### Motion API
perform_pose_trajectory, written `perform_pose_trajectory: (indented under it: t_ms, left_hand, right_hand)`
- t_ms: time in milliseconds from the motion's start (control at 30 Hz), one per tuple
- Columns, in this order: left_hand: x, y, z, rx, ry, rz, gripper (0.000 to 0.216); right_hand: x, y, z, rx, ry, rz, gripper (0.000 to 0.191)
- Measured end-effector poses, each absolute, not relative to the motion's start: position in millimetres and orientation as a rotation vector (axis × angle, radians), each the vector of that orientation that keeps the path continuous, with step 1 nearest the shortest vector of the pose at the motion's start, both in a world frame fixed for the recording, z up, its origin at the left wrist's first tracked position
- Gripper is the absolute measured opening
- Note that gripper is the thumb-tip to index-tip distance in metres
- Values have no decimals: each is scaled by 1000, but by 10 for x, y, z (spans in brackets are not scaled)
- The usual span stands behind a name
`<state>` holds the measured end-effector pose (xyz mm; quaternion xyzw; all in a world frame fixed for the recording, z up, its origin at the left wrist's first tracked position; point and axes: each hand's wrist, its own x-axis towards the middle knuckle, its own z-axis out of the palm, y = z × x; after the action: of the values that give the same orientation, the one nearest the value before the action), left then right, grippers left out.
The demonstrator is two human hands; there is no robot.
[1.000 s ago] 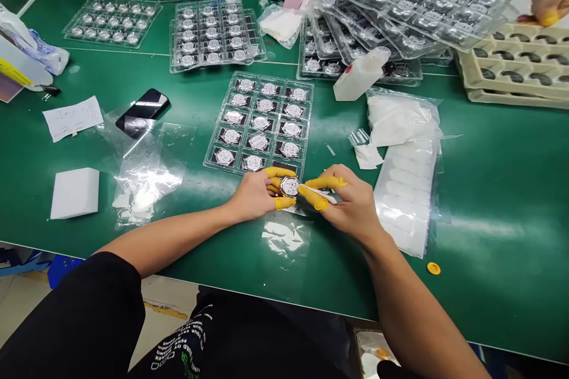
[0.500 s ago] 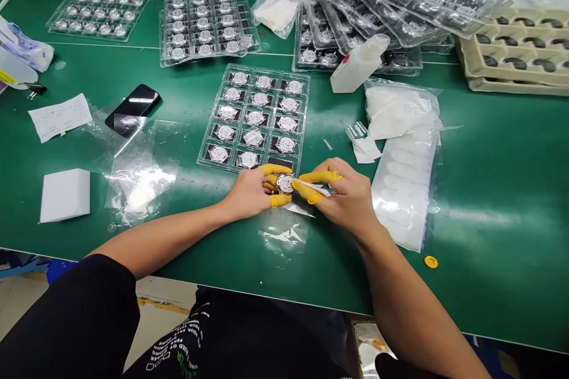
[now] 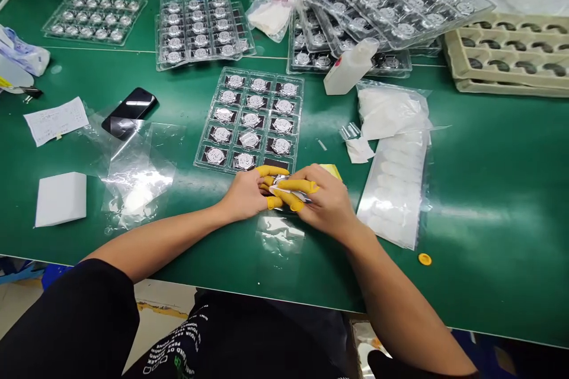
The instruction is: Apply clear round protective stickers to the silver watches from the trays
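The left hand [image 3: 242, 194] grips a round silver piece [image 3: 280, 179], like a watch face. Its fingers curl around the edge, with yellow finger caps [image 3: 267, 171] on them. Only a small bit of the piece shows, because both hands cover most of it. The right hand [image 3: 322, 201] is close up against it and pinches a thin white strip [image 3: 284, 191] on the piece.

The hands are over the green tabletop [image 3: 489, 284], just below a clear plastic tray [image 3: 205, 124] full of the same round silver pieces. A clear plastic bag [image 3: 280, 237] lies just under the hands, and a bag of soft white pads [image 3: 391, 189] lies to the right.

To do this well, it seems best to hold the piece firmly but gently in the left hand, so that it does not slip. The yellow finger caps keep bare skin off the shiny metal. Slow moves with the right hand look best, so that the strip stays flat and does not scratch the face.
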<state>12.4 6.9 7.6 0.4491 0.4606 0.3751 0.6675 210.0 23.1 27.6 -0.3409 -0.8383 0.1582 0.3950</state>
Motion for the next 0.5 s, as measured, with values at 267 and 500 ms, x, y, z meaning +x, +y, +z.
perform_pose_trajectory:
  t_ms: [267,500]
  left_hand:
    - [125,56,36,1033,1013,853,65]
    - [133,62,49,1005,1025,901,64]
  right_hand:
    - [2091,279,200,-878,-2139,326,4]
    - [2017,249,139,-945,-2067,303,5]
